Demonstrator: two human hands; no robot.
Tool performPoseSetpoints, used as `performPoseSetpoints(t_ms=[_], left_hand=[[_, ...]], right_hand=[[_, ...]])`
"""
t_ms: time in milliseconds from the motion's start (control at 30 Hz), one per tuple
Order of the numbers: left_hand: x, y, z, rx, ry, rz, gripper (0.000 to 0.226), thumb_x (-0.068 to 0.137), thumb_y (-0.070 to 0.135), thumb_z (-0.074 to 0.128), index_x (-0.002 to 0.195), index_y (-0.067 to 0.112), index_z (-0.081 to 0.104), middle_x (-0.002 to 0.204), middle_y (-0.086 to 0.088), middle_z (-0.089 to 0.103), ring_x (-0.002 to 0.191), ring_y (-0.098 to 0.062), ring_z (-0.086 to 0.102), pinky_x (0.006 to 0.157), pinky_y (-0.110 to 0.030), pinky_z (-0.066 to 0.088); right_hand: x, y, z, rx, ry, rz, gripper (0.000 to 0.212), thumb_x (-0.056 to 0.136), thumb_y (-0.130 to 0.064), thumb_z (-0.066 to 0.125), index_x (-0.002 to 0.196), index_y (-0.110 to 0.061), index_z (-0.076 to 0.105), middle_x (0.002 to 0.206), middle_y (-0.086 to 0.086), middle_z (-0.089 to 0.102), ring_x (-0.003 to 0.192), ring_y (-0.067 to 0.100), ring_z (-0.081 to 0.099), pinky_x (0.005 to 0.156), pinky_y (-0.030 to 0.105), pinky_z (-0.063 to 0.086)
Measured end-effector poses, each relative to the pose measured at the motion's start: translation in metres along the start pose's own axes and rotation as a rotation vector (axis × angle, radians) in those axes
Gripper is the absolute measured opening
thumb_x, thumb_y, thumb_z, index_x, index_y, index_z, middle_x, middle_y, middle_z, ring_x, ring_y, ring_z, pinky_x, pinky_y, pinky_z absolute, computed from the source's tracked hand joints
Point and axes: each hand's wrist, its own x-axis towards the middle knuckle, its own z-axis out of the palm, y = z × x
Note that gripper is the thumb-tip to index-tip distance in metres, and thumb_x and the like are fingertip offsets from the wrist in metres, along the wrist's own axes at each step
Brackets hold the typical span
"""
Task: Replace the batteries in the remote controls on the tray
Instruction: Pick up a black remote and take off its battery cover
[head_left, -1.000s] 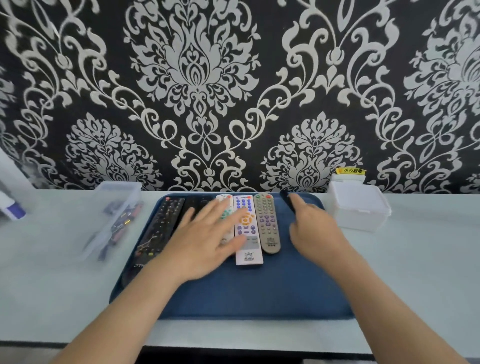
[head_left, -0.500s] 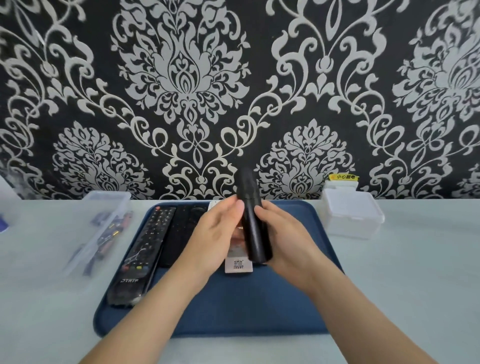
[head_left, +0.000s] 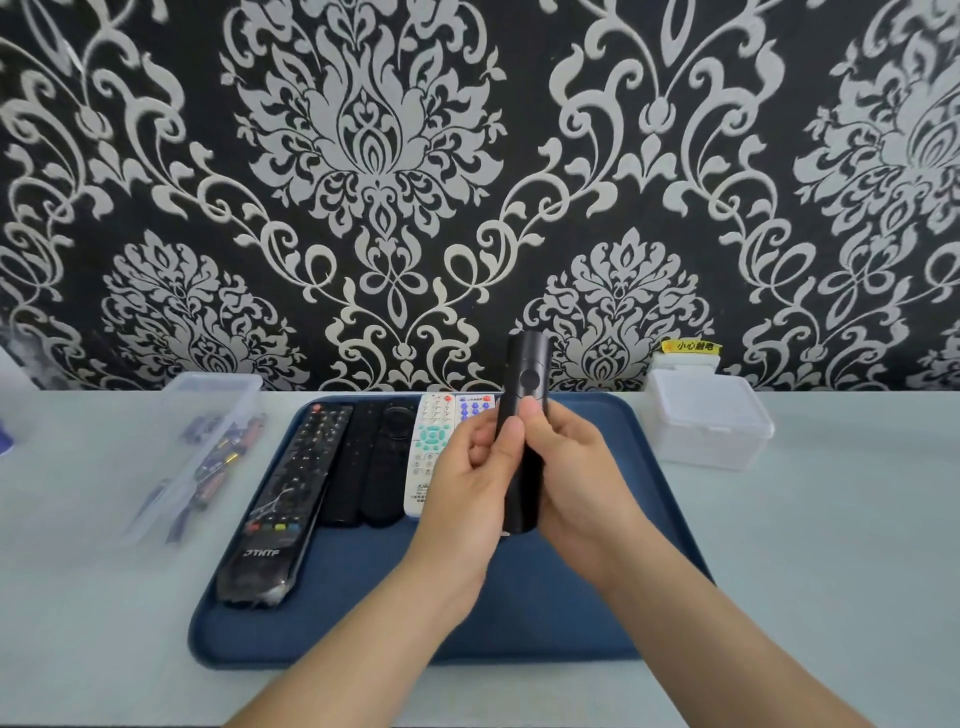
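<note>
Since a moment ago we've turned the black remote (head_left: 525, 353) so its round button (head_left: 530, 378) faces us, upright above the tray (head_left: 519, 613). Over left, the batteries (head_left: 223, 460) in the clear box (head_left: 218, 387) are blurry; left hand (head_left: 467, 499) and right hand (head_left: 582, 483) both clamp the remote, hiding its middle.

Six remotes (head_left: 291, 493) visible, one tray (head_left: 519, 623), two clear boxes (head_left: 706, 421).
</note>
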Motion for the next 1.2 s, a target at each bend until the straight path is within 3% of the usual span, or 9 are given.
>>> performPoseSetpoints(t_ms=[133, 333, 600, 767, 833, 900, 1000, 1100, 1200], left_hand=[[-0.003, 0.005, 0.005, -0.148, -0.036, -0.073, 0.024, 0.098, 0.026, 0.05, 0.114, 0.013, 0.062, 0.111, -0.009, 0.071, 0.108, -0.022, 0.065, 0.091, -0.04, 0.053], [0.0, 0.01, -0.006, 0.153, -0.125, -0.15, 0.04, 0.091, 0.047, 0.053, 0.106, 0.012, 0.063, 0.085, -0.01, 0.074, 0.066, -0.026, 0.071, 0.056, -0.028, 0.054], [-0.003, 0.009, -0.002, 0.133, -0.063, -0.041, 0.021, 0.09, 0.022, 0.064, 0.105, 0.008, 0.067, 0.087, -0.014, 0.075, 0.075, -0.034, 0.072, 0.073, -0.045, 0.059], [-0.003, 0.01, -0.004, 0.12, -0.076, -0.04, 0.017, 0.093, 0.005, 0.058, 0.108, 0.008, 0.064, 0.085, -0.017, 0.074, 0.076, -0.036, 0.071, 0.071, -0.043, 0.06], [-0.001, 0.01, -0.003, 0.142, -0.112, -0.011, 0.021, 0.092, 0.005, 0.059, 0.112, 0.011, 0.061, 0.084, -0.014, 0.074, 0.076, -0.031, 0.072, 0.065, -0.033, 0.059], [-0.002, 0.01, -0.002, 0.372, -0.114, 0.154, 0.037, 0.086, 0.016, 0.069, 0.119, 0.026, 0.055, 0.09, 0.003, 0.074, 0.082, -0.012, 0.07, 0.067, -0.019, 0.053], [-0.002, 0.004, -0.008, 1.054, -0.117, 0.636, 0.066, 0.078, 0.045, 0.069, 0.136, 0.036, 0.038, 0.131, 0.026, 0.048, 0.117, 0.003, 0.047, 0.092, -0.011, 0.041], [0.002, -0.009, -0.015, 1.3, -0.128, 0.901, 0.056, 0.091, 0.045, 0.052, 0.138, 0.016, 0.048, 0.143, -0.003, 0.048, 0.123, -0.02, 0.052, 0.086, -0.036, 0.055], [0.003, -0.01, -0.015, 1.292, -0.162, 1.013, 0.046, 0.095, 0.037, 0.049, 0.129, 0.007, 0.058, 0.132, -0.006, 0.059, 0.115, -0.02, 0.059, 0.088, -0.035, 0.053]], right_hand=[[-0.002, -0.002, -0.001, -0.062, 0.04, -0.099, 0.022, 0.102, -0.016, 0.048, 0.101, 0.001, 0.062, 0.08, 0.013, 0.07, 0.075, 0.024, 0.067, 0.076, 0.036, 0.058], [-0.002, -0.008, -0.002, -0.046, 0.108, -0.109, 0.022, 0.101, -0.026, 0.051, 0.091, -0.014, 0.067, 0.086, 0.004, 0.071, 0.08, 0.014, 0.068, 0.083, 0.038, 0.057], [-0.004, -0.013, -0.006, -0.091, 0.145, -0.09, 0.029, 0.104, -0.029, 0.044, 0.1, -0.012, 0.067, 0.087, 0.006, 0.074, 0.077, 0.019, 0.072, 0.074, 0.041, 0.06], [-0.008, -0.016, -0.007, -0.133, 0.101, -0.099, 0.032, 0.102, -0.02, 0.049, 0.081, -0.021, 0.074, 0.086, 0.005, 0.073, 0.077, 0.018, 0.069, 0.077, 0.049, 0.057], [-0.006, -0.02, -0.009, -0.058, 0.076, -0.074, 0.025, 0.099, -0.016, 0.052, 0.09, -0.018, 0.075, 0.089, 0.007, 0.072, 0.082, 0.02, 0.068, 0.081, 0.049, 0.056], [-0.001, -0.025, -0.011, 0.075, 0.109, -0.03, 0.021, 0.098, -0.019, 0.053, 0.104, -0.01, 0.07, 0.088, 0.007, 0.069, 0.081, 0.021, 0.065, 0.081, 0.045, 0.057], [0.005, -0.034, -0.019, 0.179, 0.169, 0.007, 0.039, 0.101, -0.037, 0.047, 0.108, -0.004, 0.067, 0.084, 0.009, 0.066, 0.078, 0.02, 0.063, 0.085, 0.039, 0.054], [0.004, -0.037, -0.025, 0.16, 0.166, 0.02, 0.046, 0.103, -0.04, 0.042, 0.116, -0.001, 0.063, 0.081, 0.007, 0.064, 0.073, 0.017, 0.061, 0.076, 0.031, 0.053], [0.003, -0.037, -0.031, 0.165, 0.2, 0.04, 0.045, 0.103, -0.039, 0.042, 0.115, -0.001, 0.063, 0.076, 0.006, 0.063, 0.071, 0.017, 0.061, 0.073, 0.031, 0.054]])
